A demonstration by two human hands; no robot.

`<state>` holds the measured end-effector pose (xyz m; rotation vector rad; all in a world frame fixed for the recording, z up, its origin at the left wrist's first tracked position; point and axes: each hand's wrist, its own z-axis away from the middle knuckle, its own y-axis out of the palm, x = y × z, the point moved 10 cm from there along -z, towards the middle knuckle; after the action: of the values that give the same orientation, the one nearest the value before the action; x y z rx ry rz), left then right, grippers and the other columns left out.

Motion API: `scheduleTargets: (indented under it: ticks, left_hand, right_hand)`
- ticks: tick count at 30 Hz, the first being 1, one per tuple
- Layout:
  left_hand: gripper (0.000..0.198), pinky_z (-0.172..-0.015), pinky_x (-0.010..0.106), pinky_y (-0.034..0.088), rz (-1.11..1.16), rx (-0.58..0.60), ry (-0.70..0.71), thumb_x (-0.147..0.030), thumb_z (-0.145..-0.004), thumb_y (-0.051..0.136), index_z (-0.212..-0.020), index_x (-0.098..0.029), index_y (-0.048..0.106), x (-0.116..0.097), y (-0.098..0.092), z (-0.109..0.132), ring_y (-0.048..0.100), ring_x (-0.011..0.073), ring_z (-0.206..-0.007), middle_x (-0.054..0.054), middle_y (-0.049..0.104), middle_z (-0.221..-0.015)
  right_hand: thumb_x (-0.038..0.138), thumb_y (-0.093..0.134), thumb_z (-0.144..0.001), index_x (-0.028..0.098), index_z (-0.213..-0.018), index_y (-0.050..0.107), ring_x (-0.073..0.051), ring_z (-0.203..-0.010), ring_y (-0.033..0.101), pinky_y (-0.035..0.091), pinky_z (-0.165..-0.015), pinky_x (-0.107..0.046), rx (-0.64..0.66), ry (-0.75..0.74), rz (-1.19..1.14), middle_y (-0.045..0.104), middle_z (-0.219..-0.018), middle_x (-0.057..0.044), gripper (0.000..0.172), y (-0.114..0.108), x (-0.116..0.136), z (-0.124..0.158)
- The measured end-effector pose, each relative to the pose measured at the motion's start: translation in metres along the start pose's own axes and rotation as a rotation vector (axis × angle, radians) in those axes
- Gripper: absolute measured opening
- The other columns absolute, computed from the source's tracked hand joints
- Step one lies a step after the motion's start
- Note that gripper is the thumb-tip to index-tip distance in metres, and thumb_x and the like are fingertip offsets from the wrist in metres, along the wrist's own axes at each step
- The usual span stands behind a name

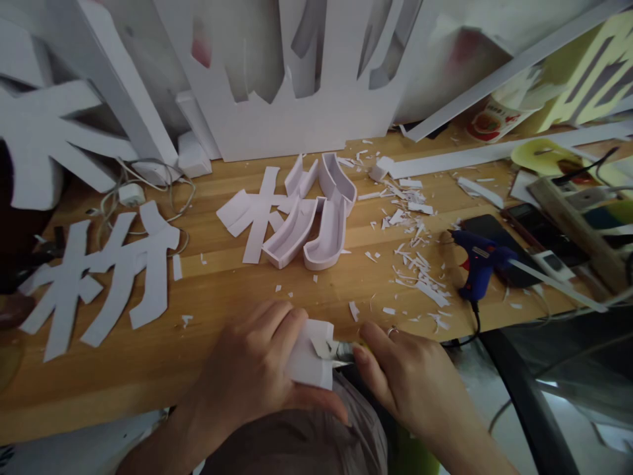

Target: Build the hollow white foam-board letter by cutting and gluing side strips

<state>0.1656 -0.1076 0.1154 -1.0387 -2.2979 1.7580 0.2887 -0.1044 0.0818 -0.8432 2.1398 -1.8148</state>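
Note:
Near the table's front edge, my left hand [257,363] is closed round a white foam board piece [307,366], fingers over its top and thumb along the near side. My right hand [403,369] grips a utility knife [342,351], whose blade lies against the board's right end. Beyond my hands sits a white character [324,231], partly built up with raised side walls; its left part looks flat. To the left lies a flat cut-out character [111,270] of the same shape.
White offcuts [418,264] litter the table [222,290] right of the middle. A blue glue gun [477,260] lies by a phone [489,237] and a power strip [578,231]. Large white letters [306,119] lean at the back, near a paper cup [499,119]. A white cable [133,191] coils at left.

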Motion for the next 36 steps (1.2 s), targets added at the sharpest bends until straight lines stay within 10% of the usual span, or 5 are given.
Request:
scheduleTargets:
  ticks: [6,14,31,36]
  left_hand:
    - [0.077,-0.052,0.031,0.046,0.0,-0.082,0.006,-0.089,-0.075,0.029,-0.07,-0.017,0.056,-0.008,-0.016,0.0,0.059,0.0183,-0.059,0.006,0.061,-0.068]
    - [0.076,-0.057,0.033,0.048,-0.019,-0.024,-0.013,-0.089,-0.074,0.034,-0.072,-0.017,0.056,0.0,-0.005,-0.001,0.06,0.0195,-0.064,0.005,0.061,-0.069]
    - [0.075,-0.055,0.036,0.046,-0.075,0.013,-0.003,-0.086,-0.076,0.033,-0.077,-0.015,0.057,0.005,0.0,-0.004,0.059,0.0225,-0.063,0.005,0.059,-0.071]
    - [0.074,-0.053,0.034,0.047,-0.037,-0.031,0.008,-0.086,-0.079,0.032,-0.076,-0.016,0.056,-0.002,-0.01,-0.001,0.06,0.021,-0.063,0.006,0.061,-0.072]
  right_hand:
    - [0.049,0.021,-0.104,0.02,-0.068,0.049,-0.013,-0.036,0.049,0.02,-0.042,-0.025,0.031,0.195,-0.026,0.049,-0.045,0.002,0.055,0.002,-0.045,-0.002]
    - [0.043,0.021,-0.105,0.02,-0.067,0.046,-0.01,-0.037,0.048,0.022,-0.042,-0.026,0.113,0.01,-0.241,0.051,-0.048,0.003,0.051,-0.004,0.011,0.001]
    - [0.045,0.016,-0.105,0.016,-0.076,0.06,-0.013,-0.04,0.046,0.017,-0.048,-0.028,0.001,-0.032,-0.016,0.053,-0.048,-0.002,0.061,0.007,-0.003,-0.011]
    - [0.056,0.013,-0.102,0.018,-0.069,0.054,-0.012,-0.037,0.041,0.013,-0.046,-0.026,0.05,0.215,0.073,0.051,-0.046,-0.002,0.065,0.021,-0.057,-0.01]
